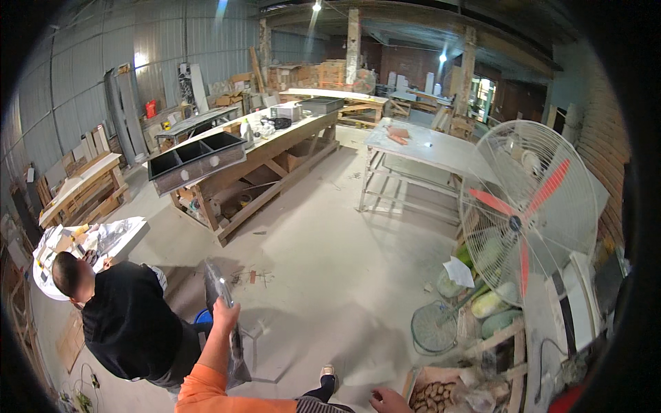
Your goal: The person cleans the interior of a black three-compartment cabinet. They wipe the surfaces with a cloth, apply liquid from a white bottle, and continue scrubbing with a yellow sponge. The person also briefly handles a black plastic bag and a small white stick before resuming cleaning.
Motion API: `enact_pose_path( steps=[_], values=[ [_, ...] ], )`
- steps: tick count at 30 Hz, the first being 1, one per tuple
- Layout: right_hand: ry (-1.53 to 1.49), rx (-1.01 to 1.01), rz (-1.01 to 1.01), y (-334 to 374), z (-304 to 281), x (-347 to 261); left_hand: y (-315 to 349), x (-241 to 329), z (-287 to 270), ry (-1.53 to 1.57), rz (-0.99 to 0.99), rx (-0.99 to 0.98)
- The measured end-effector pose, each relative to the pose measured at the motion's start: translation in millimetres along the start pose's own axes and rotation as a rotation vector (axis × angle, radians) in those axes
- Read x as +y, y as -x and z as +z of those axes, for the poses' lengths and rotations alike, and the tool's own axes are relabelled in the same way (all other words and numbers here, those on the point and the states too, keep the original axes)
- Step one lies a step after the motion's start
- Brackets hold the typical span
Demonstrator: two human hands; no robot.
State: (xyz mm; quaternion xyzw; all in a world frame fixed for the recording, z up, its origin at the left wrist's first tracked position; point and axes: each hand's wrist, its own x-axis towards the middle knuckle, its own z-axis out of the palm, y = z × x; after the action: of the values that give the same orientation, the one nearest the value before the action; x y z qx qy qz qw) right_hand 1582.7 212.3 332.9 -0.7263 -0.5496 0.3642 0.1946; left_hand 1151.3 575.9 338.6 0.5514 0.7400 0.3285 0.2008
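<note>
My left hand (224, 316), on an orange-sleeved arm, is closed on the edge of a dark flat panel (237, 361). The panel stands steeply on edge beside my leg; a shiny strip runs along its upper part. Its exact kind I cannot make out. Low in the picture hangs my right hand (389, 400), cut off by the lower edge. Its fingers look loosely bent and a little apart, with nothing seen in them. Nearest to it is a box of brown potato-like lumps (432, 397). One of my shoes (328, 375) shows on the floor.
Close on my left, a person in black (134, 323) bends by a cluttered white table (124, 237). Ahead stands a long wooden workbench (275, 168) bearing a dark double sink (200, 160). A metal table (427, 146) and large caged fan (530, 213) stand right, above green melons (492, 303).
</note>
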Motion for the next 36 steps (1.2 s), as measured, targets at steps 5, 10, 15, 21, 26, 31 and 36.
enact_pose_path(
  steps=[5,10,15,21,26,31,36],
  values=[
    [-0.221,-0.187,0.166,-106,-41,13,-69,57,22,-0.185,-0.238,0.202],
    [-0.071,-0.228,0.103,-218,-92,-7,-68,72,-13,-0.423,-0.283,0.016],
    [0.015,-0.313,0.006,-333,-122,-34,-81,95,-51,-0.517,-0.223,0.150],
    [0.119,-0.457,-0.151,-480,-144,-60,-117,159,2,-0.198,-0.201,0.119],
    [0.189,-0.569,-0.256,-610,-171,-82,-176,179,84,-0.426,-0.251,-0.218],
    [0.287,-0.623,-0.387,-736,-192,-102,-238,207,164,-0.245,-0.225,-0.639],
    [0.247,-0.790,-0.538,-823,-179,-147,-271,220,188,-0.282,-0.223,-0.640]
  ],
)
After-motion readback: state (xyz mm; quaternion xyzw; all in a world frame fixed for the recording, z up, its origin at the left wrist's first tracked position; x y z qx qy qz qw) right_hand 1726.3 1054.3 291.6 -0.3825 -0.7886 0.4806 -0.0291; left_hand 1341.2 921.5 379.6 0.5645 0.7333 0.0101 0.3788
